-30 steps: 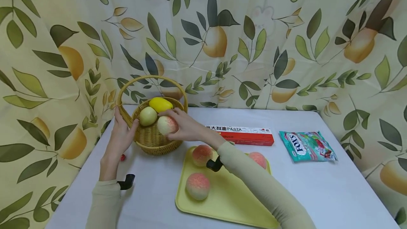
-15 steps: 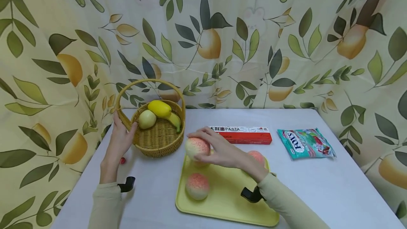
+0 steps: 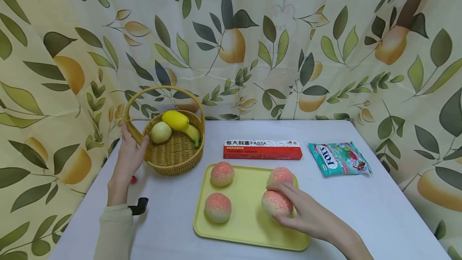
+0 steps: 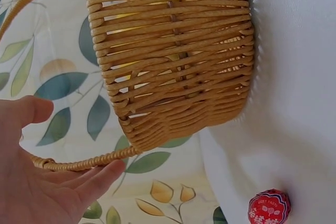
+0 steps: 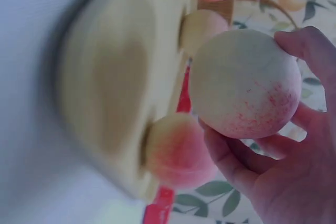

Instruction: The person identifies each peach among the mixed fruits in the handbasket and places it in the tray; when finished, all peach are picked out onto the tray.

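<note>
My right hand (image 3: 306,214) grips a pink-and-cream peach (image 3: 276,203) between thumb and fingers, over the right part of a yellow tray (image 3: 249,232). Another peach (image 3: 280,175) rests just behind it on the tray. Two more peaches stand at the tray's left, one at the back (image 3: 221,173) and one in front (image 3: 218,208). My left hand (image 3: 130,155) is at the left side of a wicker basket (image 3: 173,167); in the left wrist view its straight fingers (image 4: 105,179) lie against the handle (image 4: 89,162), thumb apart. The basket holds a pale green round fruit (image 3: 161,132), a yellow oval fruit (image 3: 175,120) and a banana (image 3: 193,135).
Behind the tray lies a red and white pasta box (image 3: 262,150). A teal candy bag (image 3: 339,158) sits to its right. A small red wrapped candy (image 4: 269,206) lies on the white tablecloth (image 3: 162,220) near my left wrist. A patterned curtain (image 3: 252,91) hangs behind.
My right hand has carried the peach out of the basket, rightward to above the tray's right part. The banana has come into sight. My left hand stays at the basket.
</note>
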Available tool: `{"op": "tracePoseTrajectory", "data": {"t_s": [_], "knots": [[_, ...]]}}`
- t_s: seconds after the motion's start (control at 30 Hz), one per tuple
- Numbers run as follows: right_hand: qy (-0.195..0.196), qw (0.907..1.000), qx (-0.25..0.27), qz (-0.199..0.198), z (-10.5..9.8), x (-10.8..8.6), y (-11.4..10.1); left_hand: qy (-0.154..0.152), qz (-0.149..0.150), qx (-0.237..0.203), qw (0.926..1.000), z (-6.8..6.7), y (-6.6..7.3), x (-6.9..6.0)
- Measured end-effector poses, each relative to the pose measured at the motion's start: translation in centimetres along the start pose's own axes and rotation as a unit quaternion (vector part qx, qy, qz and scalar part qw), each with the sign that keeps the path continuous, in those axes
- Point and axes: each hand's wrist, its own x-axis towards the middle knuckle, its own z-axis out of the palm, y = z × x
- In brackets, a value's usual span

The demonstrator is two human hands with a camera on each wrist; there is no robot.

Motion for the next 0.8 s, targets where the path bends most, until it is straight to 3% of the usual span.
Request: {"op": "tracePoseTrajectory", "data": {"t_s": [0.13, 0.47, 0.67, 0.8], "knots": [[0.005, 0.9999, -0.007, 0.007, 0.7, -1.2, 1.1, 0.002, -0.003, -0.001, 1.0, -0.2, -0.3, -0.1], [-0.017, 0.9998, -0.003, 0.012, 1.2, -1.6, 2.0, 0.003, 0.018, -0.007, 0.9998, 0.1, -0.3, -0.4], [-0.041, 0.999, 0.006, 0.015, 1.5, -1.7, 1.9, 0.001, -0.003, 0.006, 1.0, -0.4, -0.4, -0.8], [-0.033, 0.9985, -0.021, 0.038, 1.5, -1.9, 1.7, -0.001, -0.009, 0.005, 0.9999, -0.5, -0.5, -1.2]]}}
